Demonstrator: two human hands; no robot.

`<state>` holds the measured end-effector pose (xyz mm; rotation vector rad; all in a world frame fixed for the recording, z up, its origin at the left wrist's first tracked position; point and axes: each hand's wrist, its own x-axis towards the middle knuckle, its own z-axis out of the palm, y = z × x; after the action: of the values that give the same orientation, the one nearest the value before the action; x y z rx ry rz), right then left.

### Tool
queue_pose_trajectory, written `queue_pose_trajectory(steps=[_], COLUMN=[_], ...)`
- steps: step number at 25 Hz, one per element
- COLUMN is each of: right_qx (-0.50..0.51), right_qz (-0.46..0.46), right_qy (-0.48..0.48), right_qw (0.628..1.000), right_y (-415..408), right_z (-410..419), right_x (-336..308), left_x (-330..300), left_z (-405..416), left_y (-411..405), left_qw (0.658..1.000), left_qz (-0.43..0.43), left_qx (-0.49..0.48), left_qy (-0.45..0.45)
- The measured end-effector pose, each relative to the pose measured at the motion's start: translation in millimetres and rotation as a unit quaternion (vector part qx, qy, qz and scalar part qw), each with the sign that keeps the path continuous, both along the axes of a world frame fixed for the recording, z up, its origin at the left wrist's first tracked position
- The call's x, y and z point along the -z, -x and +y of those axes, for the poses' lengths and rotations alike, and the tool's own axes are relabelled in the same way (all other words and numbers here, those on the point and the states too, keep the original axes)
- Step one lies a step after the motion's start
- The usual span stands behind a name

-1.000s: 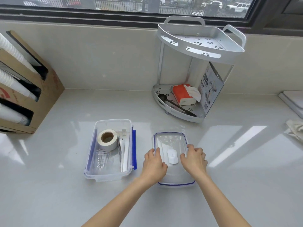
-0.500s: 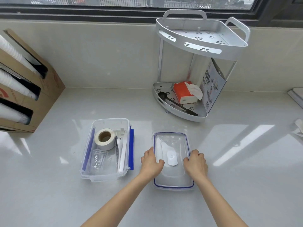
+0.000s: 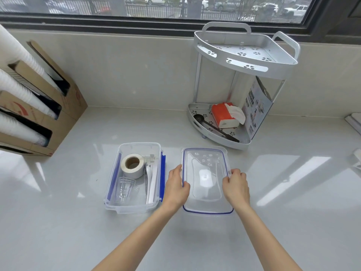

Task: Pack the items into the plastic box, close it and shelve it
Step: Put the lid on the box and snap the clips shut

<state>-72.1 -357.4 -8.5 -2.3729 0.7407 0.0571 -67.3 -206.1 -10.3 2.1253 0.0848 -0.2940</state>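
A clear plastic box (image 3: 136, 209) with blue side latches stands open on the counter. Inside it lie a roll of white tape (image 3: 132, 168), a clear plastic cup (image 3: 124, 189) on its side and white cutlery (image 3: 150, 184). To its right the clear lid (image 3: 205, 167) with a blue seal lies flat on the counter. My left hand (image 3: 176, 189) grips the lid's left edge and my right hand (image 3: 236, 187) grips its right edge.
A two-tier white corner shelf (image 3: 246, 55) stands at the back right; its lower tier holds an orange tissue pack (image 3: 224, 115), a black spoon (image 3: 213, 127) and a printed card. A cardboard cup dispenser (image 3: 39, 106) stands at the left. A window runs along the back wall.
Both hands have slid outward from on top of the lid to its two long edges. The box and its contents have not moved.
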Motion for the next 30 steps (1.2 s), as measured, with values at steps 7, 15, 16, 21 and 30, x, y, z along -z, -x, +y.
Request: queue_pose_trajectory(steps=[7,15,16,21,30], right_qx=[-0.008,-0.045,-0.052,-0.083,-0.06], right_qz=[-0.072,-0.129,-0.139,-0.195,-0.232], right_qy=[-0.037,-0.076,-0.079,-0.109,-0.236], right_qw=[0.997,0.988,0.986,0.971,0.942], right_y=[-6,-20,-23,-36,-44], right_z=[30,82,88,119,151], right_x=[-27,-43,-45,-66,-70], left_x=[-16,-40,-44,-62,-68], left_z=[34,99,108,149,190], left_y=[1,-12,-15,-30,-35], left_qw=[0.994,0.989,0.988,0.98,0.962], left_qz=[-0.075,-0.082,-0.088,-0.121,-0.135], left_qx=[-0.07,-0.113,-0.117,-0.127,-0.133], left_qy=[0.034,0.044,0.048,0.089,0.196])
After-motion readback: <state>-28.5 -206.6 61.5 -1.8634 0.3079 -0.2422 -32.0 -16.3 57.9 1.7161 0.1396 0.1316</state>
